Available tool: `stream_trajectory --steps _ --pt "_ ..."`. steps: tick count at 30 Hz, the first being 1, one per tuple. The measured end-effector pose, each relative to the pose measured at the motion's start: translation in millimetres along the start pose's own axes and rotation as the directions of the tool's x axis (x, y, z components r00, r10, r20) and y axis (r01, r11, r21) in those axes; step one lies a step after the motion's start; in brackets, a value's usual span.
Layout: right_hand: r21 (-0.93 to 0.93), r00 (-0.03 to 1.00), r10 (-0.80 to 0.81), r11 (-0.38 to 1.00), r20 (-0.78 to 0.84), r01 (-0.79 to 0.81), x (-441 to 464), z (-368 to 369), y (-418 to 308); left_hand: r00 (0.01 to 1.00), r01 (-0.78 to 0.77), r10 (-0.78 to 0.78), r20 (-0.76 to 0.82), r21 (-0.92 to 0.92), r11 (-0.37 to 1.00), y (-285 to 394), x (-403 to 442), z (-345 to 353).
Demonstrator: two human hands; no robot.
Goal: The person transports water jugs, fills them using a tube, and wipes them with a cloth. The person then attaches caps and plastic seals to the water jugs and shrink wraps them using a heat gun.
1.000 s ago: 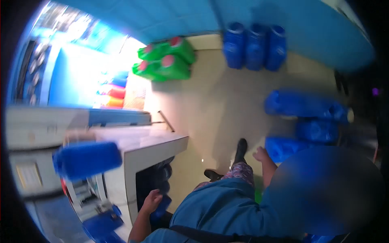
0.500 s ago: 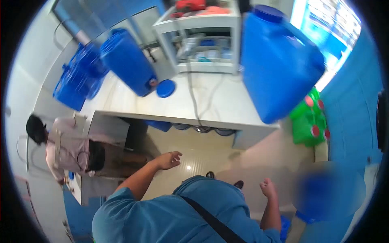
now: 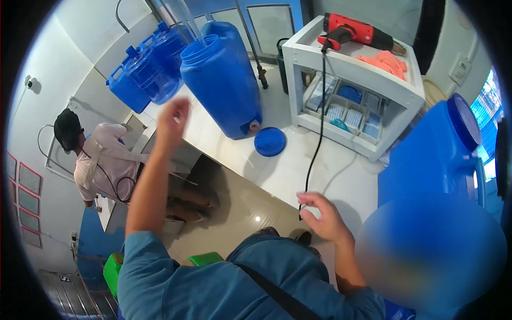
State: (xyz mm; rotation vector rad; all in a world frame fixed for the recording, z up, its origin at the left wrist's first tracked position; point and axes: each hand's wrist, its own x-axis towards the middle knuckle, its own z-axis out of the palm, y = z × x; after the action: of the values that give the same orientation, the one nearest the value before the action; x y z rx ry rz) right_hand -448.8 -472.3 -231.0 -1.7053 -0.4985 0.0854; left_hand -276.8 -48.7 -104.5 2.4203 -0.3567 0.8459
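My left hand is raised at the counter's front edge, to the left of an upright blue container. It is smeared by motion, so its fingers are unclear; nothing shows in it. The container's mouth is uncapped, with a clear tube reaching down into it. A round blue lid lies flat on the counter beside its spigot. My right hand is open, thumb and fingers apart, with no object in it. Its fingertips overlap a hanging black cord in the view; contact cannot be told.
A white shelf on the counter carries a red heat gun and an orange cloth. Blue water jugs stand at left. A large blue container is at right. Another person stands at left.
My view has swung right. My left hand has risen and reached forward toward the uncapped container. My right hand has come up to the counter edge, and its fingers have spread.
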Motion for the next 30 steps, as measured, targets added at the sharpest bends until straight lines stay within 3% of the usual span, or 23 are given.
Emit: stream_trajectory --steps 1,2,4,7,10,11,12,13,14,16,18,19,20,22,24,25,26,27,28,29,30 --pt "0.006 1.000 0.004 1.000 0.008 -0.004 24.7 0.8 -7.9 0.986 -0.099 0.092 -0.136 -0.042 0.994 -8.0 34.9 -9.1" --pt "0.026 0.998 -0.057 0.998 -0.007 0.057 50.9 3.7 -16.1 0.977 -0.104 0.094 -0.193 -0.043 0.994 -16.6 69.6 -17.0" --pt "0.037 0.993 -0.115 0.993 -0.018 0.116 103.3 11.9 -27.1 0.967 -0.161 0.176 -0.185 0.090 0.983 -30.0 131.4 -25.1" --pt "0.005 0.965 -0.237 0.971 -0.114 0.239 185.7 31.9 -31.9 0.929 -0.344 0.369 -0.022 0.309 0.886 -48.0 207.6 -13.9" --pt "0.049 0.948 -0.186 0.977 -0.258 0.205 268.9 50.2 -12.1 0.835 -0.548 0.530 0.149 0.326 0.771 -67.1 266.8 21.6" --pt "0.114 0.937 -0.085 0.985 -0.338 0.131 295.9 54.3 -0.1 0.837 -0.545 0.529 0.143 0.317 0.776 -70.8 279.6 34.8" --pt "0.182 0.912 0.018 0.981 -0.410 0.063 321.8 56.7 13.0 0.751 -0.656 0.628 0.206 0.351 0.668 -72.2 291.4 47.9" --pt "0.170 0.910 0.017 0.984 -0.413 0.059 346.5 56.9 27.7 0.649 -0.751 0.710 0.271 0.375 0.543 -77.2 301.2 56.0" --pt "0.180 0.891 0.118 0.983 -0.439 -0.041 367.4 56.4 44.5 0.649 -0.752 0.713 0.264 0.366 0.549 -87.7 307.1 62.4" --pt "0.192 0.854 0.220 0.971 -0.471 -0.144 400.6 52.2 77.1 0.706 -0.654 0.599 0.377 0.026 0.756 -103.8 314.8 77.3" --pt "0.377 0.795 0.418 0.889 -0.439 -0.260 422.6 49.3 111.0 0.758 -0.570 0.546 0.358 -0.044 0.820 -104.2 315.8 83.9" --pt "0.397 0.811 0.422 0.881 -0.405 -0.259 430.4 47.8 139.5 0.808 -0.475 0.480 0.342 -0.104 0.874 -104.4 312.2 84.2" --pt "0.394 0.810 0.424 0.880 -0.405 -0.263 440.4 47.6 154.8 0.810 -0.472 0.478 0.341 -0.106 0.875 -104.1 310.7 83.1" --pt "0.486 0.744 0.596 0.768 -0.302 -0.417 458.7 41.3 171.2 0.836 -0.440 0.420 0.354 -0.028 0.898 -99.5 309.3 83.3" --pt "0.546 0.763 0.628 0.697 -0.154 -0.465 487.2 36.7 176.1 0.842 -0.427 0.386 0.377 0.028 0.904 -98.3 304.4 76.0" --pt "0.557 0.752 0.633 0.698 -0.184 -0.450 511.6 38.4 175.3 0.849 -0.412 0.350 0.396 0.082 0.907 -97.3 302.2 74.1" --pt "0.607 0.833 0.541 0.703 -0.118 -0.370 541.4 43.9 173.1 0.862 -0.370 0.294 0.413 0.116 0.922 -93.6 300.3 71.9" --pt "0.636 0.874 0.483 0.692 -0.057 -0.341 529.5 42.4 120.7 0.879 -0.363 0.291 0.378 0.135 0.922 -105.7 302.4 77.5" --pt "0.667 0.907 0.421 0.674 0.005 -0.317 515.8 41.5 63.5 0.839 -0.481 0.432 0.331 0.080 0.873 -117.0 308.5 79.4" --pt "0.593 0.948 0.311 0.777 -0.070 -0.211 508.2 40.4 34.4 0.784 -0.563 0.518 0.343 0.040 0.825 -122.1 313.8 79.0" --pt "0.574 0.929 0.361 0.779 -0.079 -0.254 508.7 36.6 18.9 0.819 -0.508 0.448 0.357 0.089 0.857 -110.5 307.3 73.5"
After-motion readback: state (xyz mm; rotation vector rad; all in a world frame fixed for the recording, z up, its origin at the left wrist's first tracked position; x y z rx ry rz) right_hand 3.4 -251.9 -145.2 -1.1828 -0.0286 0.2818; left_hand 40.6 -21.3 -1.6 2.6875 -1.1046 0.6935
